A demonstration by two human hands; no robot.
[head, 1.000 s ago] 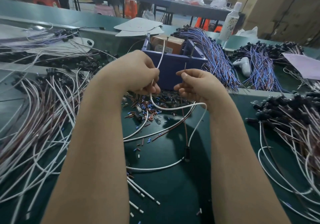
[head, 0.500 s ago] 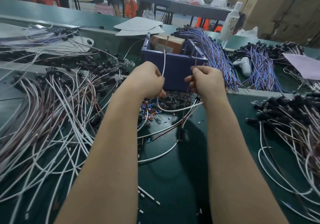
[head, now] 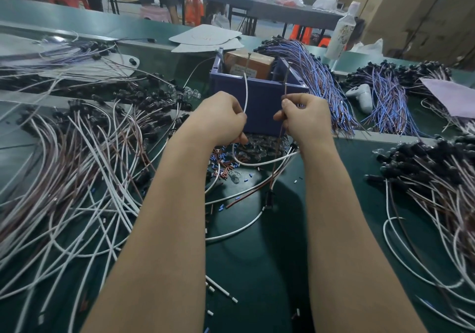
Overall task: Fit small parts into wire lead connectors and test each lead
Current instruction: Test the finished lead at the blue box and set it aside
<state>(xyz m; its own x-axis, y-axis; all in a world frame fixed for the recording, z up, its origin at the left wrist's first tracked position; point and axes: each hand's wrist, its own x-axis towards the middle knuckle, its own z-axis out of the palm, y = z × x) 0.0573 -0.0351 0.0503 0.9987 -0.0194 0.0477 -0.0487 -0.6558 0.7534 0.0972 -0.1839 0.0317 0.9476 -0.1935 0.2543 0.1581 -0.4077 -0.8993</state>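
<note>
Both hands have pushed forward and up, away from the loose parts (head: 223,168) toward the bin (head: 259,106) at 12 o'clock. The left hand (head: 218,119) pinches the white wire (head: 246,93), whose tip stands upright. The right hand (head: 305,119) pinches the brown wire (head: 285,83), whose tip reaches the bin's rim. Their black connector (head: 268,199) hangs at 6 o'clock, low over the tabletop (head: 257,268) (whether it touches is unclear). This looks like the test step. The wires are thin, limp and smooth-sheathed. The bin is rigid blue plastic, and the parts are tiny red and blue sleeves.

White bottle (head: 343,37) back R; white controller (head: 361,97) nr purple sheet (head: 452,96); cartons (head: 424,11) behind.
</note>
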